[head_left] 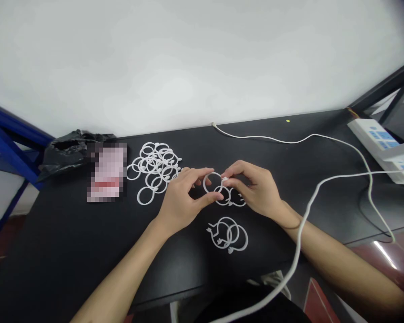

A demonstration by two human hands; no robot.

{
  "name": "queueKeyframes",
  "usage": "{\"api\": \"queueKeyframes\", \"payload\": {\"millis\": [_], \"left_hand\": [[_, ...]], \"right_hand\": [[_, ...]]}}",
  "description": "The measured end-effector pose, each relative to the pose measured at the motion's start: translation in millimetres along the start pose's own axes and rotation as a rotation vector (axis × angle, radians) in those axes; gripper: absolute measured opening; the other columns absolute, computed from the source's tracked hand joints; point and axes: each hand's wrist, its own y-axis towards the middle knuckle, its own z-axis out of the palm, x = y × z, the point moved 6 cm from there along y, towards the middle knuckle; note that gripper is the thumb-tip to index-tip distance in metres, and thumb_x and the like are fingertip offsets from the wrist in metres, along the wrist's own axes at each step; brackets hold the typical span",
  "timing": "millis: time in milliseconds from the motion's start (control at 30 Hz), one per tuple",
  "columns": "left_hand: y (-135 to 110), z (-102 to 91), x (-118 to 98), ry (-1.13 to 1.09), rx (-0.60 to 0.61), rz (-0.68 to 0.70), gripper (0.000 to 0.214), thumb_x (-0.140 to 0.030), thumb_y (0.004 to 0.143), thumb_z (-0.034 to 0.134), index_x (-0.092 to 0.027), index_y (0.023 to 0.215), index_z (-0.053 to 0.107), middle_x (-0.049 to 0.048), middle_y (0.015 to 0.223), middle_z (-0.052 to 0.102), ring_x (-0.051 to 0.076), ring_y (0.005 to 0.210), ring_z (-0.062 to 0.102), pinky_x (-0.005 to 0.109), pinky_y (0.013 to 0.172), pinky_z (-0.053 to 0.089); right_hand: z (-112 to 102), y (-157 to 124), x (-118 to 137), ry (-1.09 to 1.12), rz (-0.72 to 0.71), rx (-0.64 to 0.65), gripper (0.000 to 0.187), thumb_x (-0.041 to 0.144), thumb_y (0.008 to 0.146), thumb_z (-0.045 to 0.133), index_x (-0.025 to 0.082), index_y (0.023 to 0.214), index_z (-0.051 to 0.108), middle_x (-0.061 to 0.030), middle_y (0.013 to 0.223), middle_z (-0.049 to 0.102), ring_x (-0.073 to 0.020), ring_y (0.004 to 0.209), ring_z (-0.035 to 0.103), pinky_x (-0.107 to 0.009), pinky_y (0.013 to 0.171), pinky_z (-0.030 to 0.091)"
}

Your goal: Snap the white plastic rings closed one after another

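My left hand (183, 197) and my right hand (256, 188) meet over the middle of a black table (70, 242). Both pinch the same white plastic ring (209, 181), the left at its lower edge, the right at its clasp. That ring is linked to other white rings (229, 199) lying under my right hand. A small linked cluster of white rings (228, 234) lies on the table just in front of my hands. A pile of several loose white rings (155, 169) lies to the left of my left hand.
A black plastic bag (70, 150) and a blurred pink packet (108, 172) sit at the back left. White cables (309, 202) cross the right side towards a white power strip (387, 146). A white wall stands behind the table.
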Motion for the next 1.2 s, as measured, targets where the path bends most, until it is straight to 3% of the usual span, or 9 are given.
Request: {"api": "queueKeyframes", "payload": {"millis": [267,533,933,1033,1200], "left_hand": [[-6.5,-2.0,-21.2,0.256,-0.21,0.341,0.037,-0.045,0.081,0.073,-0.015,0.1,0.064,-0.0003,0.071,0.063,0.014,0.067,0.056,0.029,0.07,0.051],[-15.6,6.5,-33.8,0.465,-0.277,0.566,0.028,-0.041,0.085,0.069,-0.014,0.086,0.062,0.0006,0.059,0.057,0.017,0.059,0.05,0.031,0.059,0.049],[-19.1,10.7,-36.7,0.555,-0.275,0.598,0.034,-0.043,0.087,0.065,-0.022,0.062,0.053,-0.0018,0.053,0.047,0.015,0.055,0.045,0.03,0.054,0.043],[-17.8,8.2,-34.4,0.522,-0.278,0.563,0.03,-0.044,0.087,0.065,-0.022,0.069,0.057,-0.0016,0.055,0.05,0.016,0.056,0.048,0.03,0.056,0.044],[-13.9,1.0,-24.3,0.491,-0.319,0.429,0.027,-0.041,0.084,0.07,-0.016,0.089,0.06,0.0013,0.065,0.059,0.017,0.062,0.053,0.031,0.061,0.047]], "right_hand": [[2.5,-0.3,-3.6,-0.006,0.048,0.02,0.014,0.028,0.091,0.065,0.019,0.082,0.061,0.0027,0.075,0.064,-0.0083,0.065,0.057,-0.02,0.061,0.042],[17.1,-2.3,-5.6,0.058,0.094,0.088,0.03,0.031,0.094,0.058,0.017,0.068,0.056,0.0024,0.065,0.059,-0.0077,0.058,0.051,-0.02,0.057,0.039],[31.0,-5.2,-9.7,0.134,0.291,0.129,0.047,0.045,0.094,0.054,0.016,0.057,0.056,0.0026,0.053,0.056,-0.0068,0.049,0.043,-0.021,0.048,0.032],[28.8,-5.6,-9.9,0.177,0.332,0.107,0.043,0.045,0.094,0.055,0.016,0.061,0.056,0.0027,0.055,0.056,-0.0072,0.05,0.044,-0.021,0.048,0.033],[28.0,-5.2,-11.6,0.459,0.433,0.035,0.023,0.04,0.087,0.067,0.019,0.085,0.059,0.0,0.076,0.066,-0.0111,0.065,0.06,-0.023,0.058,0.047]]}}
